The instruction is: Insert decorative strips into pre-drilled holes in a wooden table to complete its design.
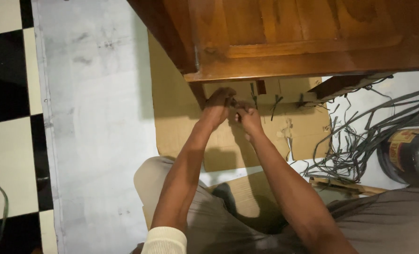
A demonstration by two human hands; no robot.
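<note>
Both hands meet just under the front edge of a brown wooden cabinet (303,42), above a flattened sheet of cardboard (181,122) lying on a pale grey floor covering (96,117).

The left hand (217,109) has its fingers curled inward and bunched at the tips, pinching a small dark piece (231,101) that sits between the two hands. The right hand (248,117) is also curled, its fingertips drawn together close against the same dark piece, so the two sets of fingertips nearly touch. The piece is too small and shadowed to tell what it is, or exactly which fingers press on it; it looks like a short strip or wire end.

Just past the fingertips, further from the person, several short dark strips (276,101) stand or lie on the cardboard by the cabinet's lower edge. To the right of the right hand's fingers, well apart, a loose tangle of grey cable strands (360,136) spreads over the floor, and beyond it sits a dark cable reel with a yellow and red label (407,153).

To the left of the left hand's fingers, far off, the floor shows black and cream chequered tiles (7,94). Nearer the person than the fingers, both forearms run back over knees in beige trousers (209,221), with a cream ribbed cuff (165,241) on the left arm.
</note>
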